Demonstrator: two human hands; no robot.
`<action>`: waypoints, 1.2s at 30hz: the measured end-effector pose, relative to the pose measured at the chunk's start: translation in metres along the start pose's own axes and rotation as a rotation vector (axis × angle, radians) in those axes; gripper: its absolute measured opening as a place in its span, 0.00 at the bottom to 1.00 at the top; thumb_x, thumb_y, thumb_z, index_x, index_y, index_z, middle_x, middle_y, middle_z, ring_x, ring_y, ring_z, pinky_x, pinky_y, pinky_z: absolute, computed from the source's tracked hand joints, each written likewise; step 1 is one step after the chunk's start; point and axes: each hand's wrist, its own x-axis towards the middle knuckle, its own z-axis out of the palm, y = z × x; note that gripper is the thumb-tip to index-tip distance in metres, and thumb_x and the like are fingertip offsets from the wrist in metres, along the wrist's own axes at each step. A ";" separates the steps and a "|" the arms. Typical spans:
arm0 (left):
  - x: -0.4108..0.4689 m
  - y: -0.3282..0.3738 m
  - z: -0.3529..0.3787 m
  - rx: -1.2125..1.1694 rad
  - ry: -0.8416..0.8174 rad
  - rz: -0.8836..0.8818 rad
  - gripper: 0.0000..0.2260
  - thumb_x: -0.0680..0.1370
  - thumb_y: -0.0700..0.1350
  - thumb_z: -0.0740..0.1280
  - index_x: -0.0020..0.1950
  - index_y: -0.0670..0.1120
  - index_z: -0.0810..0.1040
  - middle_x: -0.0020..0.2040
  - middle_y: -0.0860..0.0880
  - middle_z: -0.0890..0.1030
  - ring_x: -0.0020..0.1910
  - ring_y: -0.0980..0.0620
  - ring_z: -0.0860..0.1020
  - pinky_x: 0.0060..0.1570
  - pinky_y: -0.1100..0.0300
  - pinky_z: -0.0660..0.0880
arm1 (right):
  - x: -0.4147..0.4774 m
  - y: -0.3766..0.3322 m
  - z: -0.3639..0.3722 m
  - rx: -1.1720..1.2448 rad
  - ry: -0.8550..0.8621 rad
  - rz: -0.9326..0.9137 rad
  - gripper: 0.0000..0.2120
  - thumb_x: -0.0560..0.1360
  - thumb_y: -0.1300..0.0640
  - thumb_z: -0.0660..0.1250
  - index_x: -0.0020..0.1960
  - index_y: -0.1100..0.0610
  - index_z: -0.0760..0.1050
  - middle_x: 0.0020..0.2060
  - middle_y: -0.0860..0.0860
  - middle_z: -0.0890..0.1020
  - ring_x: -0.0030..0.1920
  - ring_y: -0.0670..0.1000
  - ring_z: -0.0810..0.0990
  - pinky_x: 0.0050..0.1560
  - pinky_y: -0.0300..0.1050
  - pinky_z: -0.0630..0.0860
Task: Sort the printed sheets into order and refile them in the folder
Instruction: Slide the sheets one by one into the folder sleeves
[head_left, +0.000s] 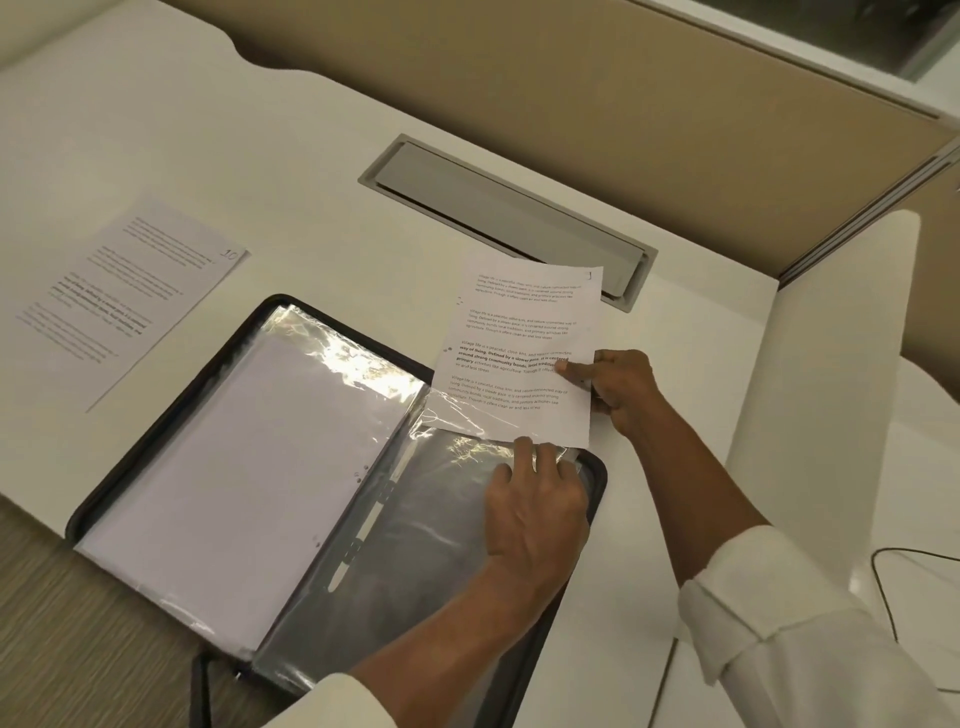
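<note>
A black zip folder (156, 415) lies open on the white desk, with clear plastic sleeves inside. Its left side holds sleeves with white sheets (249, 467). On its right side lies an empty clear sleeve (415, 545). My left hand (535, 499) presses on the top edge of that sleeve, fingers at its opening. My right hand (618, 389) pinches a printed sheet (524, 343) by its right edge. The sheet's lower edge sits at the sleeve's mouth, partly under the plastic. A second printed sheet marked 10 (130, 296) lies flat on the desk, left of the folder.
A grey cable hatch (509, 208) is set into the desk (260, 130) behind the held sheet. A beige partition (675, 104) runs along the back. A white divider panel (821, 364) stands on the right, with a thin black cable (883, 587) beyond it.
</note>
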 end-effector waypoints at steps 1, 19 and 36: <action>0.000 0.000 0.001 0.003 0.011 0.005 0.05 0.66 0.40 0.76 0.39 0.42 0.82 0.44 0.43 0.84 0.48 0.42 0.81 0.37 0.52 0.77 | 0.000 0.000 0.001 0.018 0.013 -0.001 0.14 0.66 0.63 0.85 0.47 0.62 0.84 0.46 0.55 0.89 0.46 0.56 0.89 0.47 0.51 0.86; 0.003 -0.008 -0.003 -0.112 0.070 -0.028 0.05 0.73 0.44 0.75 0.45 0.44 0.85 0.42 0.45 0.84 0.38 0.48 0.82 0.37 0.55 0.78 | -0.006 0.003 0.020 0.022 0.220 -0.016 0.13 0.67 0.60 0.85 0.41 0.59 0.81 0.43 0.53 0.87 0.42 0.54 0.85 0.37 0.43 0.79; 0.001 -0.013 -0.005 -0.154 0.102 -0.078 0.08 0.75 0.47 0.76 0.48 0.43 0.85 0.44 0.45 0.85 0.42 0.47 0.83 0.37 0.56 0.79 | -0.018 0.030 0.019 0.034 0.208 -0.040 0.12 0.66 0.54 0.86 0.44 0.58 0.86 0.40 0.50 0.89 0.45 0.56 0.89 0.49 0.58 0.87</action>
